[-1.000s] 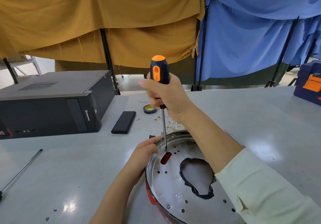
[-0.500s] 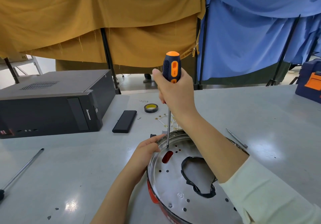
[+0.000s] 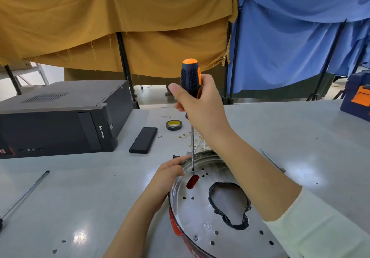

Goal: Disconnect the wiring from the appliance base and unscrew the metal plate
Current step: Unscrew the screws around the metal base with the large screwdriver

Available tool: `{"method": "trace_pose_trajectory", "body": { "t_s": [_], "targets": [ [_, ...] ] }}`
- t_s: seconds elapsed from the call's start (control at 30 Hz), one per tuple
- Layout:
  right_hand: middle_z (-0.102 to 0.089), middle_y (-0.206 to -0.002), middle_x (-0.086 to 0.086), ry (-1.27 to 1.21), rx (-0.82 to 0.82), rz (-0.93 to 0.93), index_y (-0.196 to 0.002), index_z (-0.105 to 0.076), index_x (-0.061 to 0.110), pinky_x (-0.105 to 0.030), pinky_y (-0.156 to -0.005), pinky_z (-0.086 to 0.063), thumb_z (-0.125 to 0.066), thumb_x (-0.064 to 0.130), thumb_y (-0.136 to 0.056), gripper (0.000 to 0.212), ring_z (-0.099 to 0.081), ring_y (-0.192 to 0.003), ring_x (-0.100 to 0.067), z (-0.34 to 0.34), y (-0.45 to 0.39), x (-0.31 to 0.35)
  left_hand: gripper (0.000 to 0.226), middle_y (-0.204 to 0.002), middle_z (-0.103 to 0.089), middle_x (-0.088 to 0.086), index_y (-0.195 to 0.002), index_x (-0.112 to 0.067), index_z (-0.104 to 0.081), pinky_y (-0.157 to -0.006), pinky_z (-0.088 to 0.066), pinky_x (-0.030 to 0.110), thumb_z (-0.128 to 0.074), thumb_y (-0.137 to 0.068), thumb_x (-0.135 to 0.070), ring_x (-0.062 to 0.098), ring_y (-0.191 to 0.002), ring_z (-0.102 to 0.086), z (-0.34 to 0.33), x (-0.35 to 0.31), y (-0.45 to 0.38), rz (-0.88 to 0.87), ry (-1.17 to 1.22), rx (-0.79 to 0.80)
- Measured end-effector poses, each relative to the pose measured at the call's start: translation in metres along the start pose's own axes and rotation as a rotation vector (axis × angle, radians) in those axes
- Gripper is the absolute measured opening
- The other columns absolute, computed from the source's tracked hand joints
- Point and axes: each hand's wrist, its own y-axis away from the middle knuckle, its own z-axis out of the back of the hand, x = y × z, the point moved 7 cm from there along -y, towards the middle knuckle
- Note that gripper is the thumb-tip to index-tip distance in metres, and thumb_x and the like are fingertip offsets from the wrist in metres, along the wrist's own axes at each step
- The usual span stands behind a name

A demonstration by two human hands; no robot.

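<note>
Now right hand (image 3: 202, 105) wrapped round screwdriver (image 3: 190, 77) handle, tip on screw at far edge of metal plate (image 3: 200, 213). Left hand (image 3: 170, 174) grips rim of red appliance base (image 3: 176, 229). Plate thin, stiff, slick; hold by rim.

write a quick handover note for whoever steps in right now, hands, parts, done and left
Right hand grips the screwdriver upright, tip down on the metal plate near the red slot.
Left hand holds the rim of the appliance base on the table.
Done: cannot tell from here.
Left: plate is in place, one screw shows near its front edge; wiring is not visible.
</note>
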Motion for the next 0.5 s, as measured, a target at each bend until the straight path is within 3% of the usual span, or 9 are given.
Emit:
{"method": "trace_pose_trajectory", "body": {
  "t_s": [0.13,0.27,0.37,0.5],
  "targets": [
    [-0.043,-0.066,-0.004,-0.096,0.050,-0.019,-0.085,-0.048,0.009,-0.029,-0.051,-0.035,-0.061,0.018,-0.090,0.017,-0.040,-0.054,-0.017,-0.001,-0.001,-0.001,0.051,-0.110,-0.069,0.008,-0.111,-0.019,-0.069,-0.101,-0.044,0.041,-0.038,-0.080,0.007,0.026,-0.109,-0.061,-0.002,0.000,0.002,0.004,0.021,0.007],
    [-0.032,-0.048,0.003,-0.396,0.313,-0.085,-0.074,-0.042,0.013,-0.030,-0.044,-0.016,-0.056,0.003,-0.089,0.024,-0.023,-0.041,-0.013,-0.015,0.000,-0.001,0.051,-0.110,-0.069,0.010,-0.111,-0.018,-0.069,-0.102,-0.043,0.044,-0.037,-0.079,0.007,0.028,-0.108,-0.061,-0.001,0.001,0.002,0.008,0.032,0.001],
    [-0.037,-0.051,0.006,-0.340,0.352,-0.050,-0.083,-0.037,0.013,-0.024,-0.041,-0.026,-0.059,0.006,-0.090,0.025,-0.030,-0.040,-0.012,-0.019,0.000,0.001,0.051,-0.110,-0.069,0.009,-0.112,-0.017,-0.069,-0.103,-0.042,0.044,-0.038,-0.080,0.007,0.028,-0.109,-0.061,-0.002,0.001,0.002,0.010,0.036,0.004],
    [-0.049,-0.066,0.003,-0.257,0.156,0.038,-0.096,-0.038,0.012,-0.023,-0.051,-0.045,-0.069,0.017,-0.085,0.034,-0.047,-0.051,-0.011,-0.006,0.004,-0.003,0.049,-0.114,-0.068,0.008,-0.112,-0.020,-0.069,-0.104,-0.041,0.044,-0.043,-0.075,-0.001,0.028,-0.113,-0.058,-0.001,0.003,0.001,0.007,0.023,0.020]
  ]
}}
